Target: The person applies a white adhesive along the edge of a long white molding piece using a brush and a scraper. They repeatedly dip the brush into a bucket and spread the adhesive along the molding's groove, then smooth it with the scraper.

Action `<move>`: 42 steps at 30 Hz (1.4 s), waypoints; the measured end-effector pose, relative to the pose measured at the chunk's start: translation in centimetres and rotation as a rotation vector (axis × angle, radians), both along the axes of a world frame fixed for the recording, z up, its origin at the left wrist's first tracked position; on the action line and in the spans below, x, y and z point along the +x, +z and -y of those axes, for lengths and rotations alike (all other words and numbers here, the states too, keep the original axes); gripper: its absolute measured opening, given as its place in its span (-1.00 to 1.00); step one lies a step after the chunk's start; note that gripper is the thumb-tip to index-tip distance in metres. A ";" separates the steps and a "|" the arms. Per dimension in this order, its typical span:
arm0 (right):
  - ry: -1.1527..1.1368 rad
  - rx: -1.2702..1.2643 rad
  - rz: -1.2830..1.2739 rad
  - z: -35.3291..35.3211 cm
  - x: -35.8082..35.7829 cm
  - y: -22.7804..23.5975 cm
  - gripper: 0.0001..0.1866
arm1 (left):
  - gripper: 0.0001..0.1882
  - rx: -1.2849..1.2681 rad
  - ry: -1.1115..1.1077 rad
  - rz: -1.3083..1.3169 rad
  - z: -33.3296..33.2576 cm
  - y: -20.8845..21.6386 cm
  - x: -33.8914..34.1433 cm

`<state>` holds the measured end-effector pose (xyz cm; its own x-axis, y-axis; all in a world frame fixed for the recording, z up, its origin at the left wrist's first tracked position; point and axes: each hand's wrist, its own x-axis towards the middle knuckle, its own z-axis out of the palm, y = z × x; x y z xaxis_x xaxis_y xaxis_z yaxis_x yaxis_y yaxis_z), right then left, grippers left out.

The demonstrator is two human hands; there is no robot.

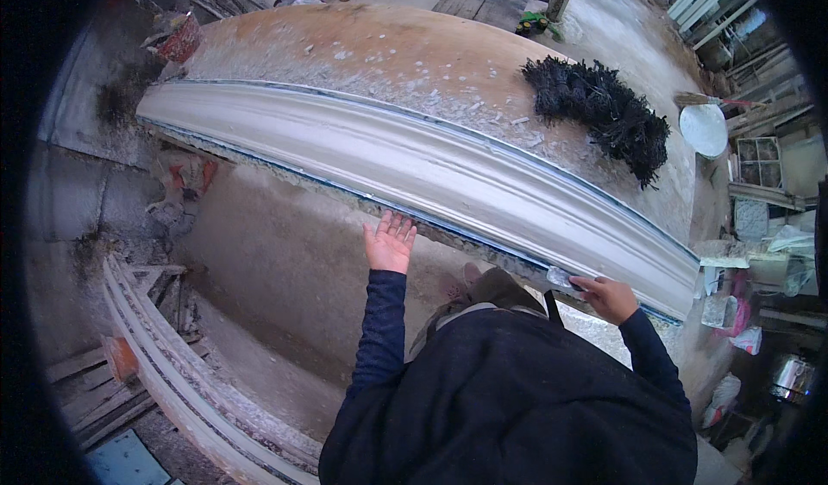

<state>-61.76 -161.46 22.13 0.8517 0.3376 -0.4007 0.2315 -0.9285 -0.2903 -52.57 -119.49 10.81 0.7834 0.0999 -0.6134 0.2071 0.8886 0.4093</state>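
Note:
A long white ridged plaster moulding [362, 144] lies across in front of me in a blue-edged mould [483, 239]. My left hand [390, 242] is just below the near blue edge, palm up with its fingers stretched out, and holds nothing. Whether its fingertips touch the edge I cannot tell. Farther right, my right hand [608, 299] is closed round the dark handle of a small scraper [561, 276]. The scraper's pale flat blade points left, by the near edge of the mould.
White crumbs litter the tan board [379, 36] behind the moulding. A bundle of black fibres [599, 114] lies on its right part. At the lower left stands another long curved moulding [207, 390]. A white basin [704, 130] and a broom [697, 99] are at the far right.

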 end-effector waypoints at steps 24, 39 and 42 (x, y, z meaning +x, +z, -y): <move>0.173 0.301 0.001 -20.8 11.6 -3.5 -0.67 | -0.21 0.068 0.054 -0.057 0.6 0.3 0.0; -0.101 0.318 -0.245 -6.8 5.5 -1.0 -0.73 | -0.21 -0.075 0.100 -0.048 0.8 -0.8 -0.8; -0.121 0.247 -0.139 -3.9 2.8 -2.6 -0.75 | -0.22 -0.077 0.104 -0.064 0.8 -0.4 -1.0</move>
<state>-58.93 -157.60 19.55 0.8346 0.3384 -0.4346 0.0656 -0.8444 -0.5317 -53.54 -120.30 10.37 0.7304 0.1293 -0.6707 0.1358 0.9349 0.3280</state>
